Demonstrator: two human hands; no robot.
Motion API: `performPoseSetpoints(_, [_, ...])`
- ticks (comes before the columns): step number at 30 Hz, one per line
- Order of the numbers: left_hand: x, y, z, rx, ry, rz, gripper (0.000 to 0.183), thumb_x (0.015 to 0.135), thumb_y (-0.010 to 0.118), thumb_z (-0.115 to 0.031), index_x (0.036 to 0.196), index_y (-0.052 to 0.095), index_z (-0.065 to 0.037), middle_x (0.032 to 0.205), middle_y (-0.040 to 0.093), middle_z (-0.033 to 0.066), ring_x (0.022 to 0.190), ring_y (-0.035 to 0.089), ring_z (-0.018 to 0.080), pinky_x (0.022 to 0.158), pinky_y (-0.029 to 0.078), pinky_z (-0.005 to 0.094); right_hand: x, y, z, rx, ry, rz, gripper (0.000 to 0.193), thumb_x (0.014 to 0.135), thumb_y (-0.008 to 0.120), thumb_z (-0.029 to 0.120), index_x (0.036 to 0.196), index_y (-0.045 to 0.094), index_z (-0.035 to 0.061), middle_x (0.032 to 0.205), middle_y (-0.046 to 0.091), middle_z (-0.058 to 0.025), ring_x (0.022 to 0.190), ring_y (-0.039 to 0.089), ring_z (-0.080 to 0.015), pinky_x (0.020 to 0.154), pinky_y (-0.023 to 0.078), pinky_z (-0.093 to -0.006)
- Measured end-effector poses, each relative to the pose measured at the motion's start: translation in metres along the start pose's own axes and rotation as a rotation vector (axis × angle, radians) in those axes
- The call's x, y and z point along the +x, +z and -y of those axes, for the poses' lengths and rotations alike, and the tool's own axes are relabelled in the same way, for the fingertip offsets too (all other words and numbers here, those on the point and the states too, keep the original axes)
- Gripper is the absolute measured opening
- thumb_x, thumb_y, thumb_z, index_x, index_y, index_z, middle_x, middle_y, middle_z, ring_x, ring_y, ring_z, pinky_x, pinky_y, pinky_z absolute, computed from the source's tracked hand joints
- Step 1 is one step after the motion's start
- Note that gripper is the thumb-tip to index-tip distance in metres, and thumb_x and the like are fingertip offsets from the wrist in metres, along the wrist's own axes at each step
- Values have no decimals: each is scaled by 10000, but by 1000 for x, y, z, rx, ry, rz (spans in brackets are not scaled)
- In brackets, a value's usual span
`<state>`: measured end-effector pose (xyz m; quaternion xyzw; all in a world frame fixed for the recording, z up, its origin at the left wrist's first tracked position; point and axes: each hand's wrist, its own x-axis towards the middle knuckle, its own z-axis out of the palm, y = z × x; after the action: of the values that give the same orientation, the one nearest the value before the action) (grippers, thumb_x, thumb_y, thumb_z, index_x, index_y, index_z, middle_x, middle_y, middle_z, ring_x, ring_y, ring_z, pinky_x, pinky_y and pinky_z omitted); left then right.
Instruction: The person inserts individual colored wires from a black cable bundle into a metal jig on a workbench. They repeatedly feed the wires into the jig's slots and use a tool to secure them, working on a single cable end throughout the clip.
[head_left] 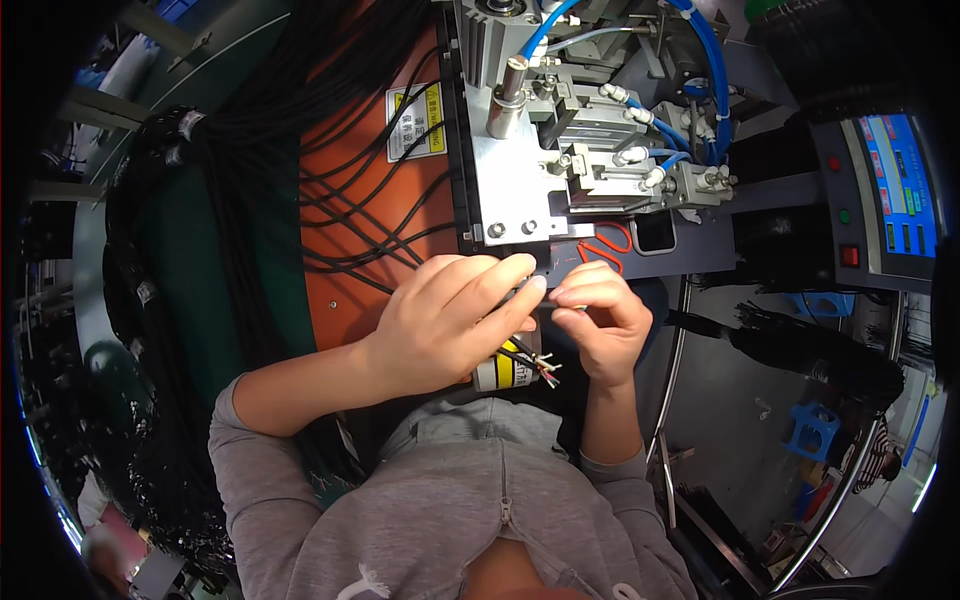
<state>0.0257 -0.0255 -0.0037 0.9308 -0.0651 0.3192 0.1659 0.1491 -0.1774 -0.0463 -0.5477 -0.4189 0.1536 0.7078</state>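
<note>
Slantwise, the black cables (522, 352) point rightward and toward the person (440, 490).

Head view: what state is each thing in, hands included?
Left hand: fingers bent; grip unclear.
Right hand: thumb and forefinger nearly together; grip unclear.
Coloured wire ends: clear of their black sheath, fanned out.
Black cables: bunched, some strung across the orange surface.
Screen: lit.
Red-handled tool: lying beside the machine.
Blue hoses: attached to the machine.
Grey jacket: zipped, open at the neck.
</note>
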Motion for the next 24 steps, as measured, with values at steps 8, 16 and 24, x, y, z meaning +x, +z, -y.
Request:
performPoseSetpoints(8, [-4, 2, 2, -170, -96, -17, 155, 764, 716, -78, 886, 647, -12, 756, 624, 70, 606, 618, 188, 478, 457, 279, 8, 29, 7, -214, -139, -230, 194, 702, 756, -35, 870, 662, -15, 837, 663, -108, 781, 621, -199, 698, 492, -292])
performPoseSetpoints(16, [-4, -1, 2, -169, -128, 28, 148, 735, 713, -42, 843, 618, -6, 695, 546, 59, 532, 553, 180, 450, 429, 282, 12, 24, 7, -148, 51, -143, 158, 681, 766, -35, 809, 676, -15, 803, 657, -90, 769, 605, -188, 689, 477, -276])
performPoseSetpoints(24, [-8, 0, 6, -9, -71, 115, 156, 712, 680, -67, 848, 626, -15, 697, 485, 32, 576, 519, 153, 431, 396, 274, 16, 14, 18, -490, 165, 54, 117, 729, 748, 41, 794, 653, 26, 720, 597, -64, 667, 563, -162, 614, 439, -266])
